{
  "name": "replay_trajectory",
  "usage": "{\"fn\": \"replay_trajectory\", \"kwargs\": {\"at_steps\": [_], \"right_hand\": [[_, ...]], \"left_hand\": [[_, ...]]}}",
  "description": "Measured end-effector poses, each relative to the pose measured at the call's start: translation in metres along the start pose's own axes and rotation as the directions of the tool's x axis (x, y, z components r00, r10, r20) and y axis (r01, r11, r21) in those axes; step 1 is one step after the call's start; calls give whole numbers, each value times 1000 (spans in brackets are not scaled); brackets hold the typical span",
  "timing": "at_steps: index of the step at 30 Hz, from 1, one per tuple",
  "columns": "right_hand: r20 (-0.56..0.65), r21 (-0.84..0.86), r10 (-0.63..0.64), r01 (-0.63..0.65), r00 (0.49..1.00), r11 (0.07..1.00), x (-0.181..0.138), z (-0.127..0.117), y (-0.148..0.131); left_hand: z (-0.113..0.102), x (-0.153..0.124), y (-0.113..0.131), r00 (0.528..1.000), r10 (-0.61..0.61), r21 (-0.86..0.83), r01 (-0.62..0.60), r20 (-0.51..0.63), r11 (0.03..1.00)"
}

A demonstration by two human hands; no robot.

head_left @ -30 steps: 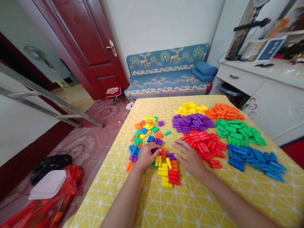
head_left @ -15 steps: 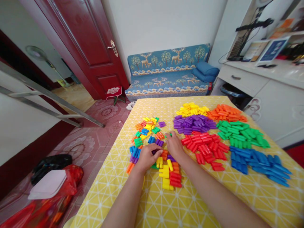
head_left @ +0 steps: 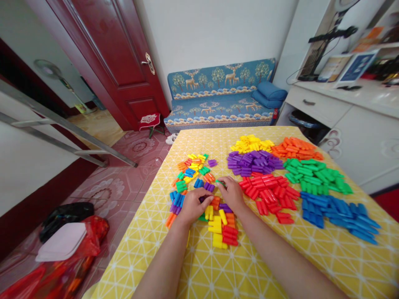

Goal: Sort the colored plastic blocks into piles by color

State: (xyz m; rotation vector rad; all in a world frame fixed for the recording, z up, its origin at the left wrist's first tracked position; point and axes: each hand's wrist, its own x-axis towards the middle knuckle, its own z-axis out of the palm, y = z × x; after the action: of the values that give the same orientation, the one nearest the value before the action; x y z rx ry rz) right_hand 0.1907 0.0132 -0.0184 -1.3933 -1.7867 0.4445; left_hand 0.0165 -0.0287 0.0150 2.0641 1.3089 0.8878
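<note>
1. Off to the left, a red bag [head_left: 77,245] sat on the tiled floor beside the yellow-clothed table [head_left: 249,270].
2. The left hand [head_left: 193,205] rested palm-down on the mixed pile of blocks [head_left: 195,174], fingers curled loosely – couldn't tell if it actually gripped anything.
3. The right hand [head_left: 232,193] was just beside it, fingertips pinched on a small green block [head_left: 220,182] at the pile's right edge.
4. Further right lay the sorted heaps – red [head_left: 269,191] nearest the hand, purple [head_left: 252,162] and yellow [head_left: 251,144] behind, then orange [head_left: 296,147], green [head_left: 314,174] and blue [head_left: 336,209].
</note>
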Motion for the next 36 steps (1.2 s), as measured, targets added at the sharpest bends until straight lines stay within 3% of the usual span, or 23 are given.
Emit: {"fn": "replay_trajectory", "kwargs": {"at_steps": [7,13,36], "right_hand": [[-7,84,-5,5,1000,996,1,-1,-1],[-5,120,77,-76,997,990,-1,1,1],[50,85,45,-49,998,995,-1,-2,-2]], "left_hand": [[1,-1,-1,1000,5,1,-5,-6,1000],[1,0,-1,1000,10,2,-10,-11,1000],[1,0,0,1000,2,31,-2,-8,1000]]}}
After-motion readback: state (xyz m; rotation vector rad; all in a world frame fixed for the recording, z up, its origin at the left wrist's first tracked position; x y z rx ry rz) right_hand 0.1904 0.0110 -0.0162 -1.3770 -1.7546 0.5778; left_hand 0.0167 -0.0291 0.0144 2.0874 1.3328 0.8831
